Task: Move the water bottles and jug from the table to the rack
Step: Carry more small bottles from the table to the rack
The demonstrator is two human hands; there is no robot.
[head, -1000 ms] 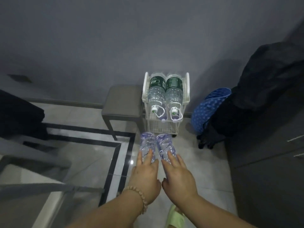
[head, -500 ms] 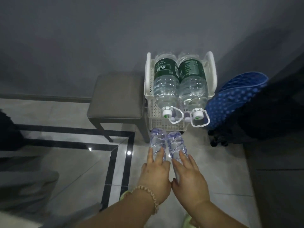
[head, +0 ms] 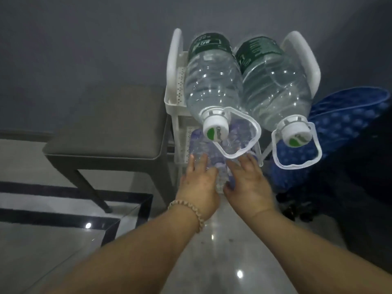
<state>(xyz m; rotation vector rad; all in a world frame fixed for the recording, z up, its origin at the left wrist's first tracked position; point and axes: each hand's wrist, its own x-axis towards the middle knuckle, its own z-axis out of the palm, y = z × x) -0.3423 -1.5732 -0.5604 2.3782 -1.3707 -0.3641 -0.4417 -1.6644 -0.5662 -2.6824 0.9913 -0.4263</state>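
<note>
Two small clear water bottles lie side by side, the left bottle [head: 199,148] under my left hand [head: 198,185] and the right bottle [head: 239,143] under my right hand [head: 249,183]. Each hand grips its own bottle from behind, fingers laid along the top. The bottles' far ends are inside the lower level of the white rack [head: 172,81], partly hidden by a jug's handle ring. On the rack's top shelf lie two big clear jugs with green labels, the left jug [head: 212,81] and the right jug [head: 277,88], caps toward me.
A grey padded stool [head: 110,128] stands touching the rack's left side. A blue bumpy mat [head: 347,124] leans at the right, with dark bags [head: 364,209] below it. Shiny tiled floor [head: 224,262] with black bands lies under my arms.
I have come closer to the rack and lower. Both hands carried the small bottles forward, from in front of the rack into its lower level.
</note>
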